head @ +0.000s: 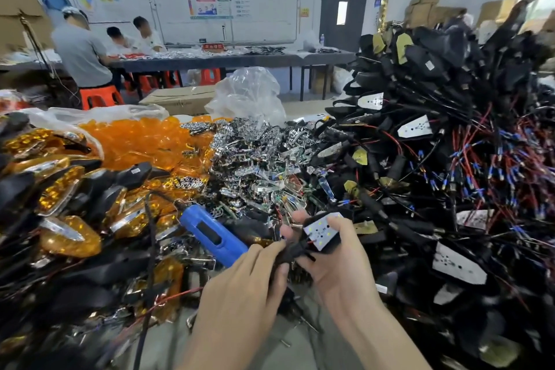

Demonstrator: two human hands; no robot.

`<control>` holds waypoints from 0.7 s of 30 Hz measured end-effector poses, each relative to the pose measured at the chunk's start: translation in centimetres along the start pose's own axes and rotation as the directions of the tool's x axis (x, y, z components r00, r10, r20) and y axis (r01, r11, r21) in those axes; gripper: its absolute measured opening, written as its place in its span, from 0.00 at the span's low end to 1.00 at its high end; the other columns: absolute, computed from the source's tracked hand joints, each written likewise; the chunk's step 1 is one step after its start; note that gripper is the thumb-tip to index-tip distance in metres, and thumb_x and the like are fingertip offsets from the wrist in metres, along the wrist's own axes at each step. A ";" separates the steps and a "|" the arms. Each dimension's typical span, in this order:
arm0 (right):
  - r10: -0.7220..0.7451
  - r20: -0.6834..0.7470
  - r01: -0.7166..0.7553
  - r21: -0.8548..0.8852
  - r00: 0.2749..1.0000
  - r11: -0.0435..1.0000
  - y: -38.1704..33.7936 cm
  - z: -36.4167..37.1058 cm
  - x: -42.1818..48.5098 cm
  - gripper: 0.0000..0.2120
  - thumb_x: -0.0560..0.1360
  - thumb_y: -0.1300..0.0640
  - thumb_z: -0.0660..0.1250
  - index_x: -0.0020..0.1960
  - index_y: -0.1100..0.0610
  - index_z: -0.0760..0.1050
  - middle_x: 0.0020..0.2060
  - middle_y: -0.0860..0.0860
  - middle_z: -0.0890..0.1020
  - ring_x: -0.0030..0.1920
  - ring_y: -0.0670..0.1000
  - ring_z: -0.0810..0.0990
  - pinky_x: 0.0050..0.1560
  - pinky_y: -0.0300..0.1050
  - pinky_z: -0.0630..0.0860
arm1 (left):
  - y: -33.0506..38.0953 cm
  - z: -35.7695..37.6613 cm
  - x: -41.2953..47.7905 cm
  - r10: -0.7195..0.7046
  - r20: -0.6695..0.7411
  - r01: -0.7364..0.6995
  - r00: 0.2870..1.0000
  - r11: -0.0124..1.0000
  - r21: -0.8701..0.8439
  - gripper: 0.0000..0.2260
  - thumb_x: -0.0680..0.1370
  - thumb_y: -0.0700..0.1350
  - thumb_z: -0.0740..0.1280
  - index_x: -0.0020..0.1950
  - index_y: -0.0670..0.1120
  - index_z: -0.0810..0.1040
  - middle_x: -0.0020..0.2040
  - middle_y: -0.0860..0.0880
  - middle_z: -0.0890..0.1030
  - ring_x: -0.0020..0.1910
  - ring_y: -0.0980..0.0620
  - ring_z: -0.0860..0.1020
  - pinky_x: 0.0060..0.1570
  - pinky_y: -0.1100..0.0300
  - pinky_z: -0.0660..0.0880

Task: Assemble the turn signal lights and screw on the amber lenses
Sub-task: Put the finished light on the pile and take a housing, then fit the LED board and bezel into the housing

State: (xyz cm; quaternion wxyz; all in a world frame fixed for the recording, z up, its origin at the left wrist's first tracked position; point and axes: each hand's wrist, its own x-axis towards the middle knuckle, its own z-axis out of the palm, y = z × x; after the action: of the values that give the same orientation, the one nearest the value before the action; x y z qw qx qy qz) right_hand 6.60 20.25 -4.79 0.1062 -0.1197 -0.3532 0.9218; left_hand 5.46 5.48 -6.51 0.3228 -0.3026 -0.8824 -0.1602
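Step in hand: judged as the early assembly stage. One housing is picked out, and neither a reflector nor a lens is on it yet.
Task's thing: black plastic turn signal housing with a white LED board (321,231), held above the worktop (270,348) between both hands, board facing up.
Right hand (339,267): grip closed round the housing body, thumb lying beside the board.
Left hand (240,285): grip pinching the housing's black stem end.
Supply, right: heap of black wired housings (450,129).
Supply, centre: pile of chrome-plated reflector inserts (255,153), just beyond the hands.
Supply, left: mound of translucent amber plastic lenses (141,141), with finished amber-fronted lights (60,189) nearer.
Tool: blue-handled electric screwdriver (213,233), lying unheld, just left of the hands.
Next move (judgement): free one hand, fetch a reflector, then a lens. Seat both before taking up the screwdriver.
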 end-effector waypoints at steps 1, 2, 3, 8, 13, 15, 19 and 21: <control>-0.005 0.004 0.005 0.001 1.000 1.000 0.1 -0.1 0.1 0.10 0.82 0.58 0.56 0.55 0.60 0.75 0.49 0.60 0.86 0.45 0.60 0.87 0.38 0.49 0.83 | -0.1 0.0 0.0 0.000 -0.001 0.000 1.000 1.000 0.017 0.16 0.78 0.54 0.58 0.56 0.51 0.83 0.41 0.55 0.80 0.30 0.55 0.79 0.23 0.63 0.67; -0.008 0.005 0.008 0.003 1.000 1.000 0.1 -0.1 0.2 0.09 0.82 0.59 0.56 0.55 0.57 0.74 0.47 0.60 0.86 0.43 0.61 0.87 0.38 0.50 0.83 | -0.2 0.0 0.1 0.000 -0.005 0.000 1.000 1.000 0.029 0.16 0.78 0.54 0.58 0.56 0.51 0.83 0.41 0.55 0.81 0.29 0.54 0.79 0.23 0.62 0.67; -0.007 0.009 0.007 0.005 1.000 1.000 0.2 -0.1 0.4 0.09 0.83 0.59 0.55 0.55 0.56 0.74 0.46 0.61 0.86 0.42 0.61 0.86 0.37 0.50 0.83 | -0.2 -0.1 0.2 0.001 -0.009 0.000 1.000 0.999 0.037 0.17 0.78 0.54 0.59 0.56 0.51 0.84 0.41 0.54 0.81 0.28 0.54 0.78 0.23 0.61 0.67; 0.001 0.009 -0.001 0.021 1.000 1.000 0.6 0.0 0.8 0.13 0.83 0.59 0.55 0.48 0.56 0.77 0.42 0.61 0.85 0.40 0.60 0.86 0.37 0.49 0.83 | -0.5 -0.6 0.4 0.007 0.019 -0.007 1.000 1.000 0.026 0.18 0.78 0.53 0.58 0.58 0.50 0.84 0.37 0.53 0.79 0.22 0.52 0.74 0.17 0.59 0.68; -0.035 0.062 0.035 -0.004 0.997 0.999 1.3 0.4 0.5 0.29 0.84 0.58 0.52 0.31 0.50 0.84 0.42 0.59 0.86 0.44 0.58 0.86 0.43 0.50 0.84 | -0.8 -0.9 0.4 -0.014 0.051 0.016 0.999 0.999 -0.048 0.18 0.80 0.52 0.57 0.60 0.48 0.83 0.40 0.52 0.80 0.23 0.50 0.75 0.17 0.59 0.69; -0.043 0.072 0.044 -0.014 0.996 0.999 1.4 0.4 0.6 0.30 0.84 0.58 0.51 0.31 0.50 0.84 0.42 0.59 0.85 0.44 0.59 0.86 0.45 0.51 0.84 | -0.7 -0.9 0.2 -0.006 0.062 0.011 0.998 0.997 -0.072 0.18 0.80 0.51 0.57 0.61 0.47 0.83 0.41 0.52 0.80 0.24 0.49 0.75 0.19 0.58 0.70; -0.030 0.081 0.034 -0.046 0.996 0.998 1.7 0.3 0.6 0.25 0.83 0.57 0.51 0.40 0.56 0.84 0.45 0.61 0.84 0.45 0.58 0.86 0.46 0.52 0.84 | -0.8 -1.0 0.0 0.006 0.062 0.000 0.998 0.995 -0.096 0.18 0.80 0.50 0.57 0.61 0.46 0.82 0.39 0.52 0.79 0.24 0.48 0.74 0.20 0.58 0.69; -0.003 0.078 0.008 -0.062 0.997 0.998 1.8 0.3 0.4 0.21 0.83 0.57 0.51 0.46 0.62 0.81 0.46 0.62 0.84 0.46 0.58 0.86 0.44 0.51 0.84 | -0.9 -1.1 0.0 -0.003 0.076 0.009 0.997 0.997 -0.070 0.18 0.80 0.50 0.57 0.60 0.46 0.83 0.40 0.52 0.80 0.23 0.48 0.73 0.19 0.58 0.68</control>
State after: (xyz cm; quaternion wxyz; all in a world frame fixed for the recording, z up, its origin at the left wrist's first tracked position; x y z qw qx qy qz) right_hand 5.92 18.88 -5.85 0.0909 -0.0859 -0.3859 0.9140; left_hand 5.37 4.24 -5.83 0.2776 -0.3171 -0.8887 -0.1805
